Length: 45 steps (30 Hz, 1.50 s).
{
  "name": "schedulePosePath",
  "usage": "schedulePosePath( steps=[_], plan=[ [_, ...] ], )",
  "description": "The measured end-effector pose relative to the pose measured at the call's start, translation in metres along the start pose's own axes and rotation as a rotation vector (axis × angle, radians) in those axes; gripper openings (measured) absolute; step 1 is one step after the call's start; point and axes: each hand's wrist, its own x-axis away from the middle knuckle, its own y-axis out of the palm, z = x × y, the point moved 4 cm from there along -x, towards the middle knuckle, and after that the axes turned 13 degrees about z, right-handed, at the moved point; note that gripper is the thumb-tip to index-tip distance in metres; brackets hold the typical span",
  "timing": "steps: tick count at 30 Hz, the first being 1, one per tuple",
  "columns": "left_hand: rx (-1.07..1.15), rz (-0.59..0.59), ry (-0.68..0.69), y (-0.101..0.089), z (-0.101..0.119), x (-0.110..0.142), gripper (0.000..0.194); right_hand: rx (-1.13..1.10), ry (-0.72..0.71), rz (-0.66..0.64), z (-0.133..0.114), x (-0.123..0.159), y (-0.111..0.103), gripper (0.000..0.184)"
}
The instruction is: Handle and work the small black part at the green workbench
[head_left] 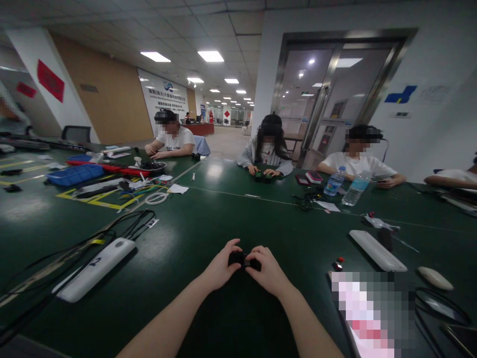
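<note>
A small black object (236, 258) sits between my two hands, low over the dark green table (208, 223). My left hand (220, 268) grips its left end, with the thumb in front and the fingers curled behind. On the other end, my right hand (271, 272) is closed in the same way. A narrow, lighter piece shows in the gap between the thumbs. The fingers cover most of the object, so its kind is unclear.
At left lies a white power strip (99, 268) with black cables; a blue basket (76, 174) stands beyond it. To the right are another white strip (377, 250), a mouse (435, 278), a blurred flat device (367, 313) and water bottles (356, 190). Several people sit opposite.
</note>
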Motion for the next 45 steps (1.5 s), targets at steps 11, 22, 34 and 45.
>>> schedulePosePath(
  steps=[11, 22, 34, 45],
  plan=[
    [0.029, -0.024, -0.032, -0.001, -0.002, -0.001, 0.063, -0.719, 0.487, 0.449, 0.065, -0.012, -0.022, 0.028],
    [-0.01, -0.019, -0.016, -0.009, 0.006, 0.003, 0.048, -0.939, 0.612, 0.459, 0.089, -0.016, -0.02, 0.025],
    [-0.033, -0.056, 0.079, -0.006, 0.013, 0.006, 0.04, -0.75, 0.509, 0.413, 0.07, -0.013, -0.02, 0.031],
    [-0.062, -0.006, 0.1, -0.003, 0.017, 0.006, 0.032, -0.287, 0.176, -0.019, 0.016, -0.006, 0.006, 0.017]
  ],
)
